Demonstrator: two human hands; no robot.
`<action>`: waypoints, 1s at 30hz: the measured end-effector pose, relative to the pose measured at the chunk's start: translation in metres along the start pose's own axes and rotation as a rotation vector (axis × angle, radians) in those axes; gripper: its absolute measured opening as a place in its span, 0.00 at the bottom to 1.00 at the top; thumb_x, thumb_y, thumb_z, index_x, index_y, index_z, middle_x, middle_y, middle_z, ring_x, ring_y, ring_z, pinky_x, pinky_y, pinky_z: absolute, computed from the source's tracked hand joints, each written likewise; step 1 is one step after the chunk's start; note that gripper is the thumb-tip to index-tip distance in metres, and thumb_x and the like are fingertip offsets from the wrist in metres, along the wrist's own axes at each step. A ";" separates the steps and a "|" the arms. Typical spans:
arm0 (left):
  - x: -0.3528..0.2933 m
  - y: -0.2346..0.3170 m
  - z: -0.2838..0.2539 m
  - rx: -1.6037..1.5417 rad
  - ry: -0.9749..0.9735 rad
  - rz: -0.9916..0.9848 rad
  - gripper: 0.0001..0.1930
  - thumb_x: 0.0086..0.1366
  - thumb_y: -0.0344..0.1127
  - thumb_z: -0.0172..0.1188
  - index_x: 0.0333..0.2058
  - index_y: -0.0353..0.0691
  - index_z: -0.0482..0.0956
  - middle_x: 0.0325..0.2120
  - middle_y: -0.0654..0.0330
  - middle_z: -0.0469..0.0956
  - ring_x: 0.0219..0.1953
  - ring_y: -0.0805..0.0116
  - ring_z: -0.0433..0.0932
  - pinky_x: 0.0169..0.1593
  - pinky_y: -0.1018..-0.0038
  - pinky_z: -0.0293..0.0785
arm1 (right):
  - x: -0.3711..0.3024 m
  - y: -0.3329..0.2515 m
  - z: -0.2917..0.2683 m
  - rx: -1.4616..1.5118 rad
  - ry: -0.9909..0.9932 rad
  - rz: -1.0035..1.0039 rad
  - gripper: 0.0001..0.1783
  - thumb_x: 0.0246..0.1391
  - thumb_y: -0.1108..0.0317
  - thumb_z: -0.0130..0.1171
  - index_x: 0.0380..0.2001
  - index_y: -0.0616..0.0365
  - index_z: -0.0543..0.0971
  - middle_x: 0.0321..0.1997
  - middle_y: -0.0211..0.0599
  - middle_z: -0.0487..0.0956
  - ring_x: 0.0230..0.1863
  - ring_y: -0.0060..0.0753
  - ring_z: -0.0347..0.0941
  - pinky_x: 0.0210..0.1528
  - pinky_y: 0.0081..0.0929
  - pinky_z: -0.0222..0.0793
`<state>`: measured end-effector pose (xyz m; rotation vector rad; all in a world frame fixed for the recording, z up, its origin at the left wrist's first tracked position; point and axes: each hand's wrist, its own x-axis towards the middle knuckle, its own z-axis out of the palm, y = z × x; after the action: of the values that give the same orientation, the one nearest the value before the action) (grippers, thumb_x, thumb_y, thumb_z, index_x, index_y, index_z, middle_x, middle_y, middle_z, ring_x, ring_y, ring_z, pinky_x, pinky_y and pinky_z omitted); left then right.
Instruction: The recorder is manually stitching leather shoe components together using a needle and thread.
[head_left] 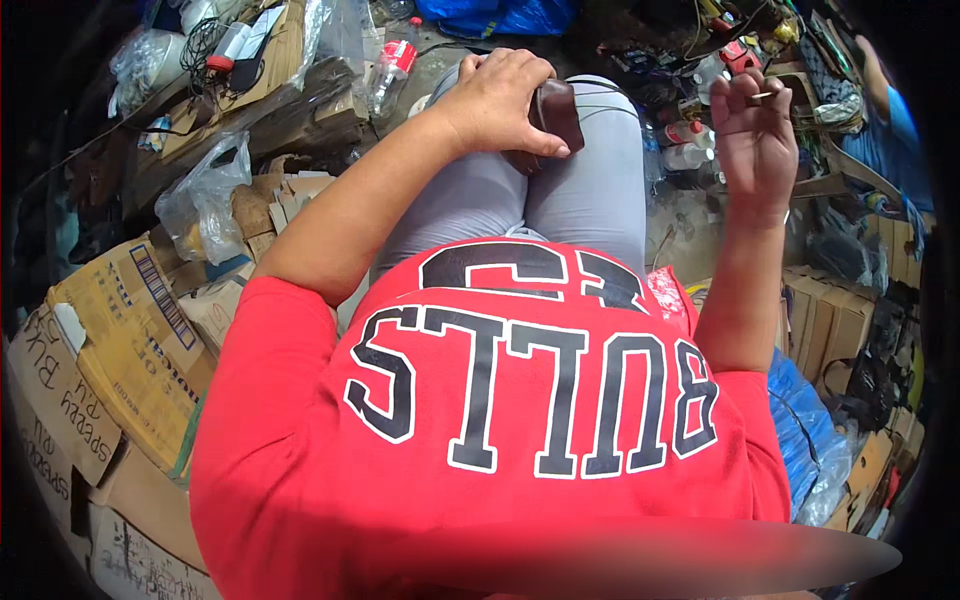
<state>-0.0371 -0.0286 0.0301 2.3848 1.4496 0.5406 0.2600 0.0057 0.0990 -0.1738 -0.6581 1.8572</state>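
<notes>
A dark brown leather shoe (560,112) rests on my lap between my thighs, largely covered by my hand. My left hand (500,95) is closed over it from the left, with the thumb along its near side. Off to the right, my right hand (755,130) is raised away from the shoe with its fingers curled. A small, thin, pale thing (764,95) sticks out between those fingertips; its kind is too small to tell. Thin dark thread (605,92) runs from beside the shoe across my right thigh.
Cardboard boxes (120,350) are piled at my left, near a clear plastic bag (205,200). Plastic bottles stand at far left (392,70) and lie at right (688,145). Blue plastic sheeting (800,430) lies by my right elbow. Another person's arm (880,85) shows at the far right.
</notes>
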 end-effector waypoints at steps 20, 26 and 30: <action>0.123 0.028 -0.010 -0.467 -0.618 0.035 0.18 0.55 0.49 0.64 0.35 0.40 0.82 0.29 0.58 0.81 0.34 0.67 0.78 0.39 0.72 0.71 | -0.040 -0.021 -0.007 -0.740 0.311 0.060 0.13 0.55 0.72 0.58 0.44 0.62 0.77 0.38 0.31 0.78 0.37 0.22 0.74 0.43 0.23 0.69; 0.159 0.095 -0.054 -0.980 -0.376 0.206 0.10 0.53 0.40 0.65 0.32 0.42 0.83 0.20 0.55 0.77 0.21 0.69 0.72 0.28 0.70 0.68 | -0.023 0.011 -0.020 -0.892 0.373 0.264 0.14 0.53 0.73 0.58 0.45 0.60 0.78 0.33 0.24 0.75 0.31 0.15 0.64 0.36 0.14 0.60; 0.165 0.120 -0.076 -0.544 -0.193 0.470 0.12 0.54 0.41 0.61 0.28 0.37 0.82 0.19 0.52 0.77 0.25 0.67 0.76 0.34 0.69 0.72 | 0.005 0.026 0.014 -0.791 0.141 0.250 0.16 0.54 0.70 0.59 0.46 0.63 0.76 0.39 0.29 0.78 0.34 0.17 0.68 0.40 0.15 0.63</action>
<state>0.0908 0.0695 0.1758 2.2305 0.5544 0.6820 0.2305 -0.0008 0.0982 -0.9258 -1.2872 1.6995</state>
